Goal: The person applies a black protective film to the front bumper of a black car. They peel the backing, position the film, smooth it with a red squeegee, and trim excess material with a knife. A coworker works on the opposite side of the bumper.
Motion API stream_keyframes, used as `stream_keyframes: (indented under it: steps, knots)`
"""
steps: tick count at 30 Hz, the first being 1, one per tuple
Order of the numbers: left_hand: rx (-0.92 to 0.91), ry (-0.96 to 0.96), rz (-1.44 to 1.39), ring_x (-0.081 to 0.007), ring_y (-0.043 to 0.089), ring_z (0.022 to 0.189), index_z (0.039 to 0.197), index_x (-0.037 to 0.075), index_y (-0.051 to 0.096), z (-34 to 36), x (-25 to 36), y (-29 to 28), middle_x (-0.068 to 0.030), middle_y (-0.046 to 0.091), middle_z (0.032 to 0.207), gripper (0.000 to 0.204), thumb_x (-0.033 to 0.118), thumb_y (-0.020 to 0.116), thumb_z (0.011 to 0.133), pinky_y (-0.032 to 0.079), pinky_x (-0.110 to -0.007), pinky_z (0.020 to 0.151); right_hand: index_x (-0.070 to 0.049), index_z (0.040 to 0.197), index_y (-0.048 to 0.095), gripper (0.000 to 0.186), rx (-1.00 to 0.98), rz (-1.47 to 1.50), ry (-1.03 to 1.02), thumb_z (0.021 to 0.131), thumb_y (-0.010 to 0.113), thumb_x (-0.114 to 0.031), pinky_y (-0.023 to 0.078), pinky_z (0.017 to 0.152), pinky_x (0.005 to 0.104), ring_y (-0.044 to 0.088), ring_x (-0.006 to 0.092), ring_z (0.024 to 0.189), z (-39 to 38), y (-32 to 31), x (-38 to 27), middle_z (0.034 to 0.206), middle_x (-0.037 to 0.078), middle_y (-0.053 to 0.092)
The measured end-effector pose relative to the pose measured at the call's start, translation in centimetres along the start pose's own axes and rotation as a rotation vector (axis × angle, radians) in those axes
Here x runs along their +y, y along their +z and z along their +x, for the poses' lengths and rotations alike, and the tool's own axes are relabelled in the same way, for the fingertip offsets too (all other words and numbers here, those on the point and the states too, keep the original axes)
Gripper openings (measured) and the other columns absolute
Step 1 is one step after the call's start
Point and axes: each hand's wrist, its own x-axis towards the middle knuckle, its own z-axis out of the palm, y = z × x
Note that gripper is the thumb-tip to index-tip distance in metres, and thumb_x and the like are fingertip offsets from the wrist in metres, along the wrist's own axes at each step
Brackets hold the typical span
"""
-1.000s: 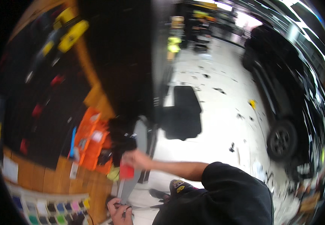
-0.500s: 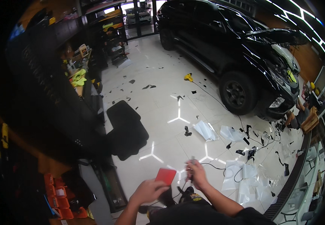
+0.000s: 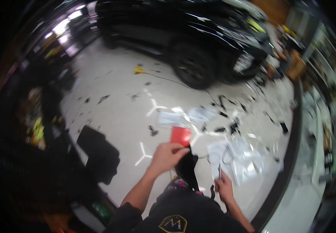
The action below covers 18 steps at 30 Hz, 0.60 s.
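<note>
The left hand point(image 3: 166, 157) has its fingers pinched on a red rectangular card point(image 3: 180, 136), held out above the glossy floor point(image 3: 115, 112). The right hand point(image 3: 225, 188), fingers curled closed, grips a slim tool point(image 3: 220, 171), with translucent sheets point(image 3: 245, 163) lying beyond it; over there stands a black SUV point(image 3: 193, 44).

Black car point(image 3: 152, 33) parked on pale floor point(image 3: 113, 85). Yellow corded tool point(image 3: 138, 70) laid near car. Dark scraps point(image 3: 103, 99) strewn about. Clear plastic sheets point(image 3: 249, 161) spread out; black mats point(image 3: 98, 155) laid at left.
</note>
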Motion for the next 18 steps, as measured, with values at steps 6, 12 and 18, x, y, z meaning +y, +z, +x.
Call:
stream_keyframes:
  steps: [6, 12, 18]
  knots:
    - [-0.137, -0.120, 0.000, -0.0060, 0.052, 0.058, 0.090, -0.004, 0.074, 15.7, 1.8, 9.9, -0.0022, 0.064, 0.064, 0.026, 0.021, 0.073, 0.092, 0.041, -0.026, 0.053, -0.003, 0.150, 0.037, 0.051, 0.107, 0.196, -0.276, 0.100, 0.042, 0.002, 0.048, 0.063, 0.0251, 0.055, 0.0097, 0.068, 10.4, -9.4, -10.1, 0.113, 0.013, 0.064]
    - [-0.412, -0.200, -0.206, -0.0027, 0.047, 0.058, 0.086, -0.002, 0.075, 28.1, 5.6, 19.4, 0.0034, 0.062, 0.065, 0.024, 0.020, 0.071, 0.095, 0.036, -0.023, 0.052, -0.002, 0.144, 0.044, 0.044, 0.275, 0.134, -0.314, 0.100, 0.048, -0.003, 0.047, 0.065, 0.0237, 0.053, 0.0071, 0.069, 16.3, -17.6, -15.0, 0.123, 0.006, 0.064]
    - [-0.532, -0.224, -0.243, -0.0034, 0.054, 0.065, 0.093, -0.003, 0.075, 36.7, 10.7, 29.3, 0.0003, 0.068, 0.074, 0.027, 0.022, 0.069, 0.098, 0.042, -0.022, 0.057, -0.001, 0.134, 0.053, 0.042, 0.304, 0.030, -0.303, 0.095, 0.066, -0.005, 0.040, 0.068, 0.0186, 0.049, 0.0015, 0.076, 23.6, -25.7, -17.5, 0.105, 0.001, 0.067]
